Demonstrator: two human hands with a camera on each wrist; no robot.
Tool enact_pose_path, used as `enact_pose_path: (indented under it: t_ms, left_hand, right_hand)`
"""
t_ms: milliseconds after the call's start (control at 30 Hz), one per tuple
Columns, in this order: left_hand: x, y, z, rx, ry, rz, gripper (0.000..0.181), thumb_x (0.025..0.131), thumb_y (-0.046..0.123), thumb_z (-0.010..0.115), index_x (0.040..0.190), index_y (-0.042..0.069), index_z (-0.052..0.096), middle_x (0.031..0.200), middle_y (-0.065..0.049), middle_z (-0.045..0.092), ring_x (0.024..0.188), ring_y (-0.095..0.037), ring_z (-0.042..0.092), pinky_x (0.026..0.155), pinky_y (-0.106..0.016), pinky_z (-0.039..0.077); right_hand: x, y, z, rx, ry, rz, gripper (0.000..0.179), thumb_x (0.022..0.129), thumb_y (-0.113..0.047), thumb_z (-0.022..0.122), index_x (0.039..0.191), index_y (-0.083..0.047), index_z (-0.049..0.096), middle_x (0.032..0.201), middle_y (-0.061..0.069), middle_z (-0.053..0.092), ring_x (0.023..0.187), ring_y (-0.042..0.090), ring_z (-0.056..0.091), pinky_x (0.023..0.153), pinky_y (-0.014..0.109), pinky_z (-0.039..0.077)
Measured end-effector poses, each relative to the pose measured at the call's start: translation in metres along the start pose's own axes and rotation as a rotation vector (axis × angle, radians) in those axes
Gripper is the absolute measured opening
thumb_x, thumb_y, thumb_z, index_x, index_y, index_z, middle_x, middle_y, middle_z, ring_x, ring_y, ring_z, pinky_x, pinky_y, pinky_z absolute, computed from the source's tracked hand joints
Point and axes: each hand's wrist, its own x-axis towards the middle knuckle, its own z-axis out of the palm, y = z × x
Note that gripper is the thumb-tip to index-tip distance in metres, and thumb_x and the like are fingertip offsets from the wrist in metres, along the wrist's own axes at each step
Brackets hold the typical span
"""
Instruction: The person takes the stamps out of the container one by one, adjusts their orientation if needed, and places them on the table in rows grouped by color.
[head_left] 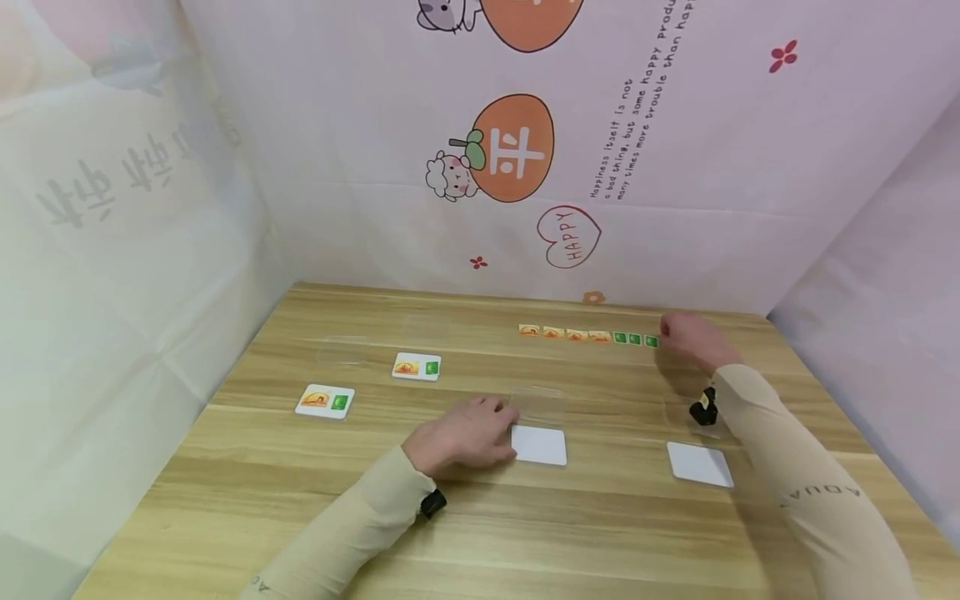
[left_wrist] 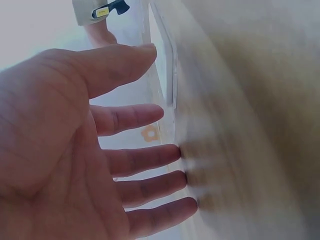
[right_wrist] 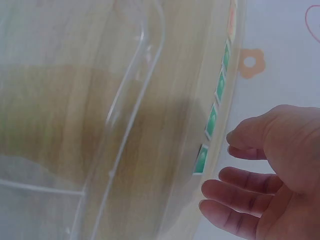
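My left hand rests by the left edge of a blank white card, its fingers fairly straight in the left wrist view with the card beyond the thumb. Farther back, my right hand reaches to the right end of a row of small stickers. Green stickers form that end, and orange ones lie to their left. In the right wrist view, the nearest green sticker lies just off my loosely bent fingers, and no object shows between thumb and fingers.
Another blank white card lies under my right forearm. At left, two cards each bear an orange and a green picture. Clear plastic covers lie behind the cards. A printed cloth wall borders the wooden table.
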Motion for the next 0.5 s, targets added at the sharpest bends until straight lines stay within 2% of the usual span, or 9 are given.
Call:
enact_pose_path:
  t_ms: [167,300,500]
  left_hand:
    - [0.0,-0.004,-0.005,0.004,0.017,0.051,0.046,0.095,0.041,0.06,0.134,0.017,0.053,0.131,-0.006,0.057,0.117,-0.021,0.056,0.1,-0.036,0.047]
    - [0.002,-0.006,-0.009,0.032,0.029,0.104,0.042,0.097,0.041,0.058,0.131,0.016,0.055,0.121,-0.005,0.06,0.104,-0.017,0.057,0.094,-0.034,0.049]
    - [0.003,-0.006,-0.013,0.029,0.015,0.127,0.043,0.098,0.04,0.057,0.134,0.016,0.054,0.123,-0.003,0.06,0.102,-0.014,0.057,0.093,-0.031,0.049]
  right_hand:
    - [-0.001,-0.006,-0.002,-0.008,0.019,-0.004,0.018,0.097,-0.014,0.049,0.096,0.0,0.059,0.084,0.013,0.062,0.069,0.022,0.052,0.058,0.035,0.042]
    - [-0.003,-0.011,-0.003,-0.018,0.03,-0.018,0.023,0.097,-0.016,0.048,0.104,0.004,0.059,0.096,0.02,0.065,0.075,0.024,0.057,0.063,0.039,0.047]
    - [-0.006,-0.021,-0.004,-0.044,0.042,-0.045,0.026,0.097,-0.017,0.049,0.107,0.004,0.061,0.102,0.022,0.067,0.077,0.024,0.06,0.066,0.041,0.05]
